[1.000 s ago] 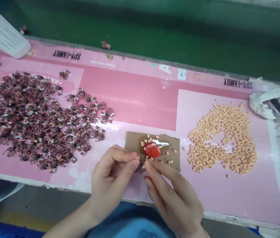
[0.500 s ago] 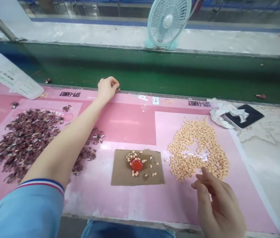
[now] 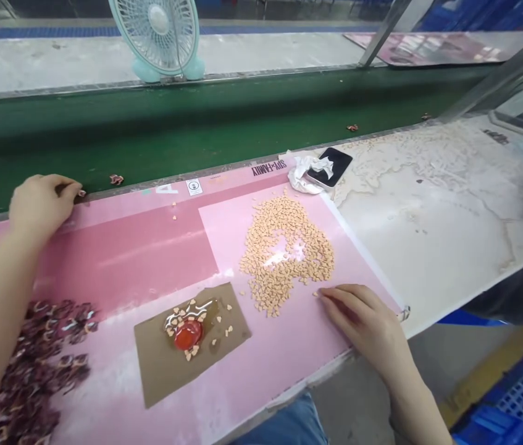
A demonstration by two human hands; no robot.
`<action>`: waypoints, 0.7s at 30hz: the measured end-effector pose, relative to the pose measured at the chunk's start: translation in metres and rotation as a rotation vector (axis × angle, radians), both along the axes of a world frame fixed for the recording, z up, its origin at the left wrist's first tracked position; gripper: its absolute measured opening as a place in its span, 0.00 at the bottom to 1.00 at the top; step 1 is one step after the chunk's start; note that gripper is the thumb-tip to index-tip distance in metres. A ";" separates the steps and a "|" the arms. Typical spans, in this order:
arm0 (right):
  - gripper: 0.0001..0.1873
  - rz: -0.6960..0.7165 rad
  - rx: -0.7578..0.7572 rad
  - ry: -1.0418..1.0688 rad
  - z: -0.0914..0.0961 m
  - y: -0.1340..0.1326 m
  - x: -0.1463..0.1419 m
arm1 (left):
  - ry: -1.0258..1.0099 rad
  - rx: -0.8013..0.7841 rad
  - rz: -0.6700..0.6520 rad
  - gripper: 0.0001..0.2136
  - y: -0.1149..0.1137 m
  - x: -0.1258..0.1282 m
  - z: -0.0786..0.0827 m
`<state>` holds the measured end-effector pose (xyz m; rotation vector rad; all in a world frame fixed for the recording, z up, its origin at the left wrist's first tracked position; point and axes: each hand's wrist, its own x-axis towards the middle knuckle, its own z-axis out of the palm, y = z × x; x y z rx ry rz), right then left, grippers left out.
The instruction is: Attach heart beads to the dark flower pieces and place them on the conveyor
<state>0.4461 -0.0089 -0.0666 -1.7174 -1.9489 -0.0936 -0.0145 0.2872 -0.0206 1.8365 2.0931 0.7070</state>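
Observation:
My left hand (image 3: 41,204) reaches to the far edge of the pink mat (image 3: 150,241), fingers curled and pinched on a small dark piece (image 3: 80,193) at the green belt's edge. My right hand (image 3: 365,321) rests on the mat with fingers extended, fingertips touching the near edge of the pile of small peach-coloured pieces (image 3: 286,250). Between the hands lies a brown card (image 3: 187,346) with a red cap (image 3: 188,334), a shiny glue puddle and a few peach pieces on it. A heap of dark maroon pieces (image 3: 39,364) lies under my left forearm.
A green conveyor belt (image 3: 196,123) runs behind the mat, with loose dark pieces (image 3: 116,180) on it. A small teal fan (image 3: 162,34) stands beyond. A black phone (image 3: 333,165) with crumpled white tissue (image 3: 305,173) lies at the mat's far right corner. Blue crates (image 3: 511,408) sit below right.
The view has swung right. My left hand stays pinched at the mat's far edge. My right hand has moved forward and settled flat at the peach pile's near edge.

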 end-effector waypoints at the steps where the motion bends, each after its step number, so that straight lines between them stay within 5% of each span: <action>1: 0.10 0.022 0.008 -0.025 0.000 0.001 -0.002 | 0.019 0.016 0.017 0.15 -0.001 -0.001 0.002; 6: 0.12 0.126 0.061 -0.191 0.003 0.009 -0.006 | 0.092 0.172 0.085 0.13 -0.009 0.000 0.019; 10: 0.13 0.170 0.105 -0.320 0.001 0.016 -0.002 | 0.070 0.164 0.026 0.20 -0.038 -0.002 0.027; 15: 0.07 0.194 0.144 -0.084 0.010 0.019 -0.026 | -0.044 0.025 -0.283 0.30 -0.132 0.014 0.032; 18: 0.06 0.284 0.106 0.215 0.026 0.019 -0.072 | -0.151 0.151 -0.633 0.17 -0.204 0.048 0.039; 21: 0.09 0.463 0.042 0.420 0.041 0.018 -0.122 | -0.303 0.119 -0.638 0.09 -0.258 0.085 0.041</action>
